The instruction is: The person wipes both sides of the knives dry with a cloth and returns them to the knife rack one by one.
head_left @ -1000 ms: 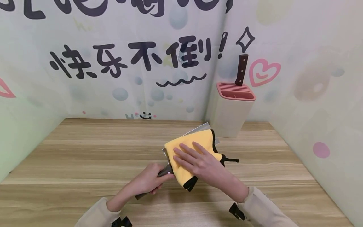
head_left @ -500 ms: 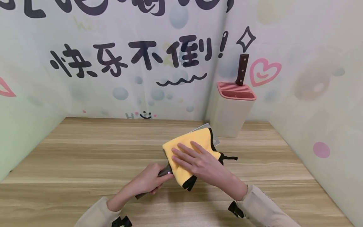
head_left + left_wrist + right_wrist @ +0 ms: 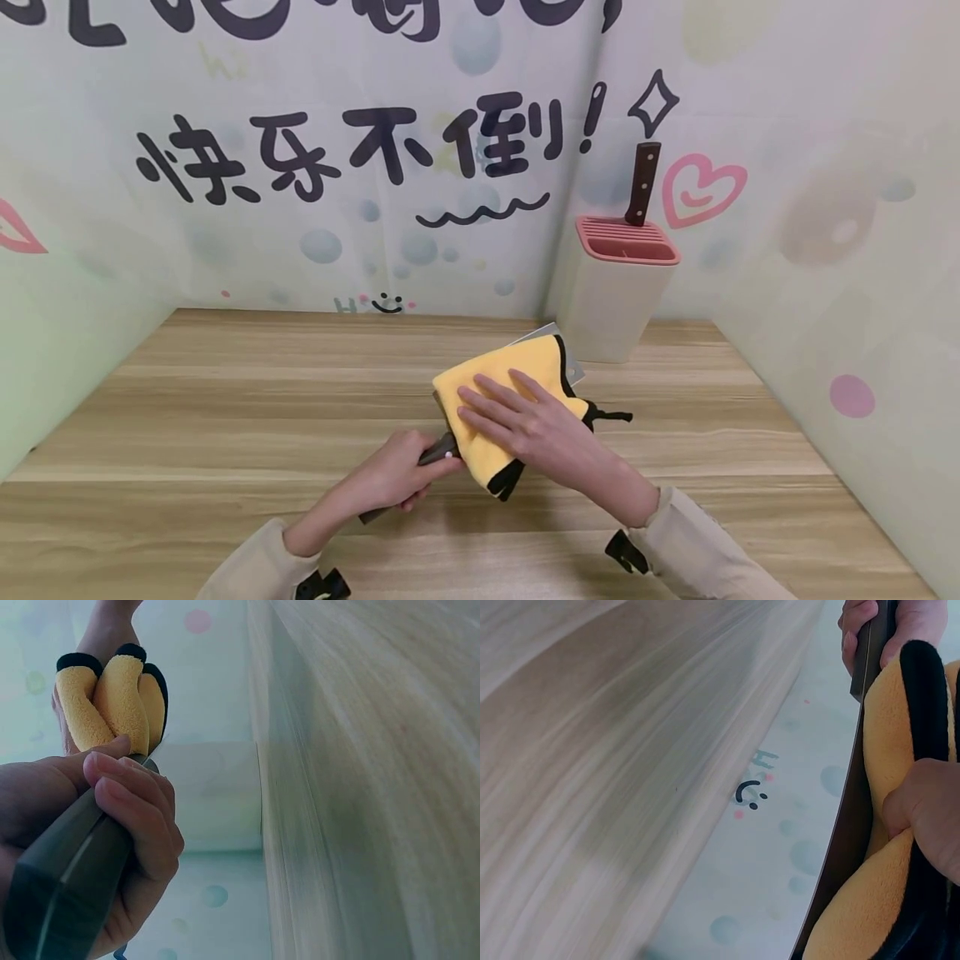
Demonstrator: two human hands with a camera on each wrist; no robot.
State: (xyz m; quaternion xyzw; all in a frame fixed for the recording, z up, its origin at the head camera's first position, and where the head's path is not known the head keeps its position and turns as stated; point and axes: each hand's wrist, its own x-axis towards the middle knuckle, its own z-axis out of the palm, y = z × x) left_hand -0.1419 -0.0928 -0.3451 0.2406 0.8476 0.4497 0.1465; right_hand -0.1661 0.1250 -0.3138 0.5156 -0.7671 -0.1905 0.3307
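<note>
A large knife has its broad metal blade point(image 3: 576, 372) mostly hidden under a yellow cloth point(image 3: 480, 367) with black edging. My left hand point(image 3: 397, 473) grips the dark handle point(image 3: 437, 451); in the left wrist view the fingers point(image 3: 142, 802) curl round that handle point(image 3: 71, 874). Fingers extended and slightly spread, my right hand point(image 3: 540, 429) presses the cloth against the blade. The right wrist view has the right thumb point(image 3: 930, 814) sunk into the folded cloth point(image 3: 862, 907), beside the blade point(image 3: 844, 840), which is held above the table.
At the back right, close to the blade's far corner, stands a white knife block point(image 3: 611, 312) with a pink slotted top. A brown-handled knife point(image 3: 642, 183) stands in it. The wooden table point(image 3: 225, 400) meets printed walls at the back and sides.
The cloth and right hand have shifted slightly up along the blade, leaving less of its upper edge exposed. My left hand keeps its grip on the handle.
</note>
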